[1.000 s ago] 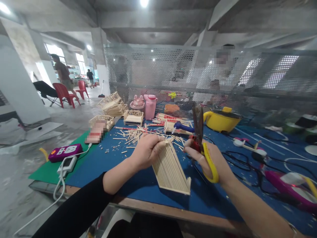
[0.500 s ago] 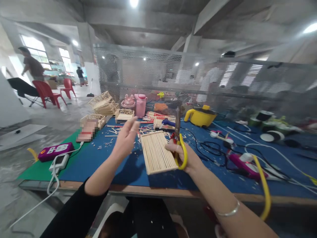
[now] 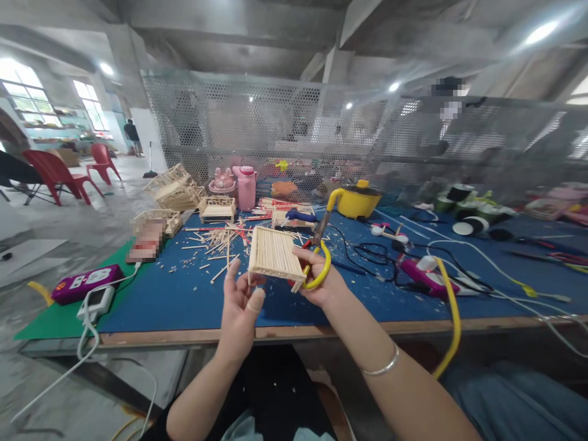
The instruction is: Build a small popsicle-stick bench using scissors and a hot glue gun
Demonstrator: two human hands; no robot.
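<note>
A miniature bed-like frame of pale wooden sticks [image 3: 274, 254] is held tilted above the blue tabletop, its slatted face up and short legs showing. My right hand [image 3: 321, 278] grips its right edge between thumb and fingers. The same hand also keeps scissors [image 3: 318, 236] with yellow-and-red handles, blades pointing up and away. At the frame's lower left corner, my left hand [image 3: 241, 309] is palm up with fingers and thumb apart. Some left fingertips pass behind the corner; whether they touch it I cannot tell.
Loose sticks [image 3: 220, 241] litter the blue mat [image 3: 184, 306]. Behind are similar stick frames [image 3: 217, 209], a blue-handled tool [image 3: 301, 215], a pink bottle [image 3: 247, 190] and a yellow pot [image 3: 358, 202]. Cables and a purple power strip [image 3: 425, 277] lie right; a phone [image 3: 146, 240] lies left.
The stick frame has tipped so its front edge and legs show. My left hand has come down and turned palm up beside it. The camera view has shifted right.
</note>
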